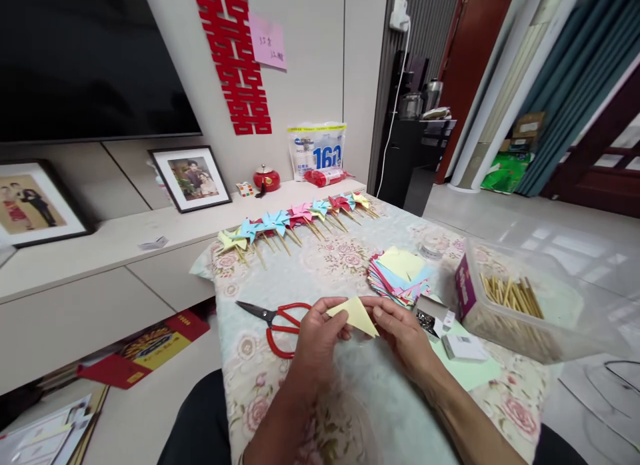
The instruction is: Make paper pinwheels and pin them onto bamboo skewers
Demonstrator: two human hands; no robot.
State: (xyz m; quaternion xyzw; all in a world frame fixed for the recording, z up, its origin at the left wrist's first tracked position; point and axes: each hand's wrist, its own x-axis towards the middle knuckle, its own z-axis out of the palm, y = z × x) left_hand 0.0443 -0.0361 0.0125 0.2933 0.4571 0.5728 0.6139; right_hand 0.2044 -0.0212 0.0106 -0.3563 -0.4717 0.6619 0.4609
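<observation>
Yellow ppr (357, 313) in fingers (336, 324); clr plastic tub (575, 332) w/ sticks (515, 298).

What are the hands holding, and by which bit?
Folded yellow paper: the left hand pinches its left corner; the right hand is at its right edge, grip unclear.

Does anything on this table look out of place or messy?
Only the stack of coloured paper beyond the right hand looks untidy: its edges fan out at different angles instead of lining up. I see no clear spill or damage.
</observation>
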